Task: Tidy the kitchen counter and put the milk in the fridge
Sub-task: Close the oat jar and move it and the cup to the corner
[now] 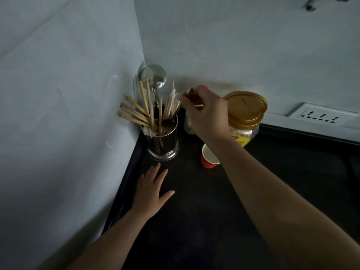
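A steel utensil holder [164, 142] stands in the corner of the dark counter [204, 211], packed with wooden chopsticks [136, 114] and a steel ladle [153, 76]. My right hand [206, 112] hovers just right of the holder's rim, shut on a dark spoon [176, 112] whose bowl dips into the holder. My left hand [151, 191] lies flat on the counter in front of the holder, fingers spread, holding nothing. No milk is in view.
A red paper cup [208, 158] stands under my right forearm. Behind it is a clear jar with a gold lid [246, 108] and a small glass jar [189, 123]. Walls close the left and back; a wall socket [321, 115] sits at right.
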Available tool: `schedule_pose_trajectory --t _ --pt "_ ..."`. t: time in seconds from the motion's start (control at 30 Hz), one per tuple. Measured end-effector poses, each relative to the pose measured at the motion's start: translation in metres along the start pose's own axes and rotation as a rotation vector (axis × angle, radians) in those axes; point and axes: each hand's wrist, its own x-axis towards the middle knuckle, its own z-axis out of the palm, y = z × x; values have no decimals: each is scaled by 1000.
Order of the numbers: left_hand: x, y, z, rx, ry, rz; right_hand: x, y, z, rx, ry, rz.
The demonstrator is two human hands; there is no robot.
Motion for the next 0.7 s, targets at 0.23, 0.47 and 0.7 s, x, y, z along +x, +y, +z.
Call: schedule_pose_trajectory --t 0.23,0.47,0.7 --pt "-1 -3 8 27 18 -6 -22 26 23 -84 -237 36" --pt "-1 -4 8 34 11 -3 -27 34 33 -108 -289 -5" --pt "0 -2 1 63 -34 9 -36 27 20 -202 -324 -55"
